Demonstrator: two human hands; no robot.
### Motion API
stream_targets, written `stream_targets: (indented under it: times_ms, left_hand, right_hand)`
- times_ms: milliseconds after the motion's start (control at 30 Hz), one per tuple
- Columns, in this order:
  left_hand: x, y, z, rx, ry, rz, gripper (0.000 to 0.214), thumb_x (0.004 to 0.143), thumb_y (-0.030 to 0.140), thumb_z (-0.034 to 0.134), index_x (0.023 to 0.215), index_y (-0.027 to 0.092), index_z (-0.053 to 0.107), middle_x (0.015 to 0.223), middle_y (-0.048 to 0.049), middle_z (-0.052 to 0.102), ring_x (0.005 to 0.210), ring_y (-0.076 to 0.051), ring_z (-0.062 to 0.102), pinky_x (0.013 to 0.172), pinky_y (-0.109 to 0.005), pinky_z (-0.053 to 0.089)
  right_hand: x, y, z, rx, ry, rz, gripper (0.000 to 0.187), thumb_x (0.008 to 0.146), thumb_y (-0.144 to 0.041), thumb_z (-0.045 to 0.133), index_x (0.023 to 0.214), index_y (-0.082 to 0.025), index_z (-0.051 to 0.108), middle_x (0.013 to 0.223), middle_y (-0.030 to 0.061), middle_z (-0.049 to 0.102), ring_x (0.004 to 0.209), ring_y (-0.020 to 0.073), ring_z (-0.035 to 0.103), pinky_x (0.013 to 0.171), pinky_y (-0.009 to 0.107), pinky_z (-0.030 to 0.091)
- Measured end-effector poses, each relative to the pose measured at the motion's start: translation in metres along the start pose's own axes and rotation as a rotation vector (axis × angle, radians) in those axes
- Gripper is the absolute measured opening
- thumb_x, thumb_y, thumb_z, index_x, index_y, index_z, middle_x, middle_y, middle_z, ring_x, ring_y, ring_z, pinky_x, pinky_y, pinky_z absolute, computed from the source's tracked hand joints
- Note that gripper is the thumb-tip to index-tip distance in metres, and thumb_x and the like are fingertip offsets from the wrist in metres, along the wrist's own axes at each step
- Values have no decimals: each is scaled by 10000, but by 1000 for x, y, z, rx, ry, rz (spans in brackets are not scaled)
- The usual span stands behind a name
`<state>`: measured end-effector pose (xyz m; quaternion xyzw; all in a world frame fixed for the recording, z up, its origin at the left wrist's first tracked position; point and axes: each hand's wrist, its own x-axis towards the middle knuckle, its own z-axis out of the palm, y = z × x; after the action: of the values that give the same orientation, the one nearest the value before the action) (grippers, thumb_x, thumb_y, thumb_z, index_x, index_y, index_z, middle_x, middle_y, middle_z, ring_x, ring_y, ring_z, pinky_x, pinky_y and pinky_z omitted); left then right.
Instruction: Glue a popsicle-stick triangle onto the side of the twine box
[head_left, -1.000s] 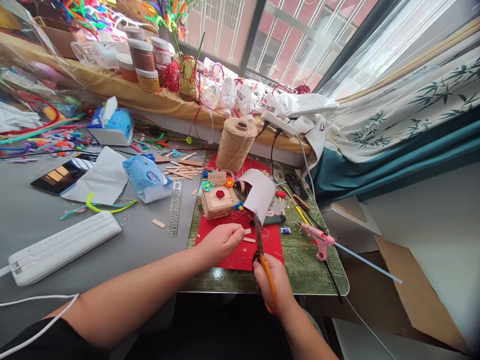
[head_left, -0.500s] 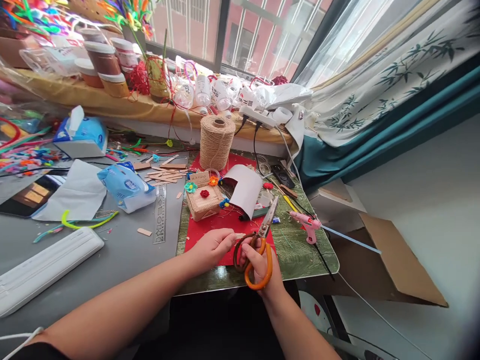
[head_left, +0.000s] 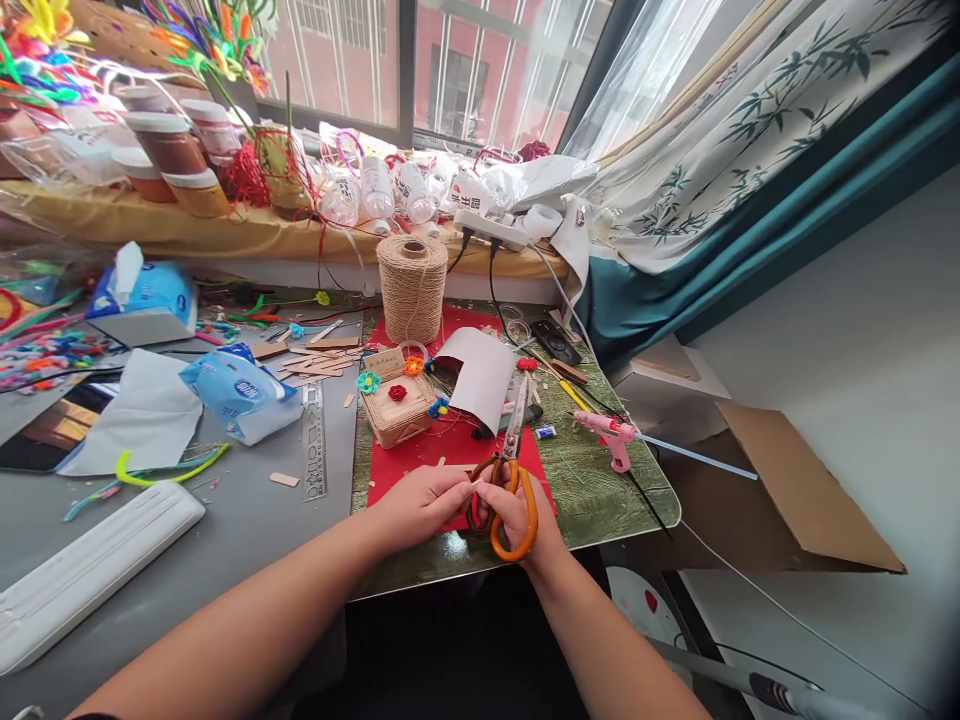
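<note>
My right hand (head_left: 523, 522) grips orange-handled scissors (head_left: 508, 468) whose closed blades point up and away over the red sheet (head_left: 409, 460). My left hand (head_left: 420, 500) is closed in a pinch on a small pale stick piece, right against the scissor handles. Just beyond the hands stands a small twine-wrapped box (head_left: 396, 405) decorated with little flowers, with a curled white paper (head_left: 480, 375) beside it.
A big twine spool (head_left: 411, 288) stands behind the box. A pink glue gun (head_left: 611, 437) lies to the right on the green mat (head_left: 600, 490). Wet-wipe pack (head_left: 238, 392), metal ruler (head_left: 314, 440), wooden sticks, tissue box (head_left: 142, 300) and a white case (head_left: 82, 570) lie left. A cardboard box (head_left: 795, 500) sits off the table's right edge.
The scissors swung from pointing up-right to nearly straight up, and both hands drew together near the table's front edge. The view shifted to the right.
</note>
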<state>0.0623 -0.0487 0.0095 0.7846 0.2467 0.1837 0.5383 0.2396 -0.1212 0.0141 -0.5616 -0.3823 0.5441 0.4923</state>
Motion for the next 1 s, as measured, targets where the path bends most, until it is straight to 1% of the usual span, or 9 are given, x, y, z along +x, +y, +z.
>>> stream_targets:
  times_ms: [167,233,300,467,567,633,767,867,1000]
  left_hand:
    - [-2,4,-2,-76,-174,-27,446,1056,477,387,895,168,665,682,4,569,633,-142,501,633,-244,398]
    - [-2,6,-1,-80,-177,-19,433,1062,472,377,933,171,659,701,9,551,648,-138,478,651,-246,399]
    - [-1,4,1,-116,-100,-11,415,1065,467,380,914,172,629,719,13,526,668,-136,448,667,-252,392]
    - [-1,-7,4,-390,204,-25,440,1061,477,412,721,197,433,636,37,428,594,-117,378,599,-262,357]
    - [-4,-9,4,-446,314,11,434,1066,462,411,716,205,409,615,42,426,563,-111,372,583,-267,357]
    - [-6,-9,5,-441,348,36,437,1066,464,416,714,206,405,617,41,428,561,-109,371,579,-269,356]
    - [-9,-8,6,-448,379,53,460,1058,514,412,716,207,397,619,41,420,550,-105,368,568,-272,352]
    - [-10,-7,6,-454,385,45,467,1053,541,398,724,209,397,596,47,411,535,-104,364,567,-273,351]
    - [-12,-4,4,-417,399,64,472,1059,530,391,713,210,402,577,40,436,546,-113,393,588,-278,362]
  right_hand:
    - [0,-14,-3,-107,-72,74,213,746,-365,720,781,-209,579,533,-52,549,479,135,521,502,257,433]
    - [1,-17,-2,-103,-81,82,230,749,-372,735,791,-209,579,535,-54,546,486,135,522,501,254,432]
    - [2,-15,-1,-75,-80,59,261,783,-412,738,825,-208,580,563,-50,562,501,139,533,513,260,447]
    - [-1,3,2,-31,-129,25,376,850,-514,744,943,-211,542,654,-21,640,579,161,604,591,281,481]
    - [-11,11,5,-56,-167,83,434,830,-542,776,936,-219,506,664,-46,589,567,133,545,574,262,442]
    - [-19,9,6,-98,-239,110,465,779,-517,834,932,-219,511,731,-51,554,610,119,511,586,248,425]
    - [-32,-6,7,-221,-399,137,488,712,-404,901,1011,-222,561,897,-23,552,753,138,511,673,255,449]
    - [-37,-14,7,-301,-422,148,513,704,-393,902,1056,-233,565,937,-16,547,796,155,516,712,271,463]
    - [-38,-14,5,-376,-405,122,581,689,-417,918,1113,-237,563,991,-1,564,876,182,529,793,301,480]
